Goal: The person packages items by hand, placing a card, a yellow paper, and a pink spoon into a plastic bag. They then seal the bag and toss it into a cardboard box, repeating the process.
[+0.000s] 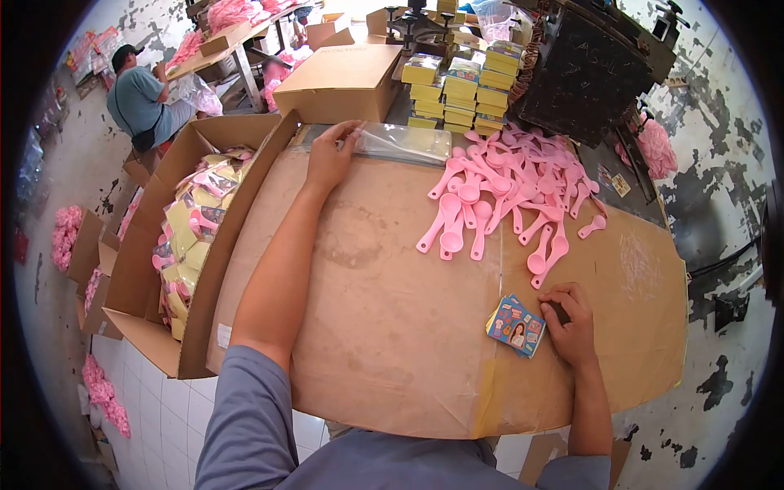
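At the back of the cardboard-covered table, my left hand (333, 155) is closed at the left end of a stack of clear plastic bags (404, 143), its fingertips on the plastic. My right hand (569, 322) rests at the right edge of a small stack of printed cards (516, 325), fingers curled; whether it grips a card is too small to tell. Beyond the cards lies a spread heap of pink plastic spoons (498, 175), and a single pink spoon (593, 227) lies to its right.
An open carton (237, 237) of bagged pink spoons and cards stands left of the table (392, 327). Behind are a closed box (339, 73), card stacks (461, 82) and a dark metal machine (580, 73). Another person (143, 102) sits at the far left.
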`<state>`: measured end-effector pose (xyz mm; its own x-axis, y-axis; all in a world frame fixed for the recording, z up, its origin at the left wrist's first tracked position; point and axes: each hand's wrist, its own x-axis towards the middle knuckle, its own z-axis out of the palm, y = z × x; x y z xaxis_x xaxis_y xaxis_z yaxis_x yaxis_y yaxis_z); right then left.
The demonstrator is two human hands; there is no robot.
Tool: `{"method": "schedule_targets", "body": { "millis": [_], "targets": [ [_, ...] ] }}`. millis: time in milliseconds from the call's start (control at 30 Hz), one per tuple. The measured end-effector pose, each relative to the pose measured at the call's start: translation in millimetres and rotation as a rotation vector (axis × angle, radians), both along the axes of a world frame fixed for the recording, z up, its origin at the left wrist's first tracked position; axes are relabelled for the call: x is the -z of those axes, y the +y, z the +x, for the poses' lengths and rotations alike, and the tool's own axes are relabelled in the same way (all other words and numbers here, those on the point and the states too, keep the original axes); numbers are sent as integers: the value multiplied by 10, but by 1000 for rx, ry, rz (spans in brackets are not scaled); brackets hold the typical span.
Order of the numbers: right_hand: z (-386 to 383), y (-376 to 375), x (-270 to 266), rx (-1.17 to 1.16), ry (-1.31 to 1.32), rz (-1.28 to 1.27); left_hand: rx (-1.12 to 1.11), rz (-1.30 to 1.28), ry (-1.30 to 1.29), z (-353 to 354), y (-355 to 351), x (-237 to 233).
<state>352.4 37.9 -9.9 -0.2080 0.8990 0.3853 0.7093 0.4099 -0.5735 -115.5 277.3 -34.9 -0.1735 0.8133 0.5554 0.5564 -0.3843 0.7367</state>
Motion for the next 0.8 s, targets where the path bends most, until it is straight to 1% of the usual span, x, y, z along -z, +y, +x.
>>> {"method": "schedule_targets", "body": {
  "millis": [167,267,567,800],
  "targets": [
    [-1,-1,5,6,4,-8,-40,70,40,3,-15,-54],
    [2,0,6,9,3,-11,-48,44,23,7,-18,-66],
    [6,2,-1,3,-2,-13,-54,93,29,18,-37,-77],
    [3,2,2,1,11,-17,-53,73,31,20,-37,-81]
  ]
}}
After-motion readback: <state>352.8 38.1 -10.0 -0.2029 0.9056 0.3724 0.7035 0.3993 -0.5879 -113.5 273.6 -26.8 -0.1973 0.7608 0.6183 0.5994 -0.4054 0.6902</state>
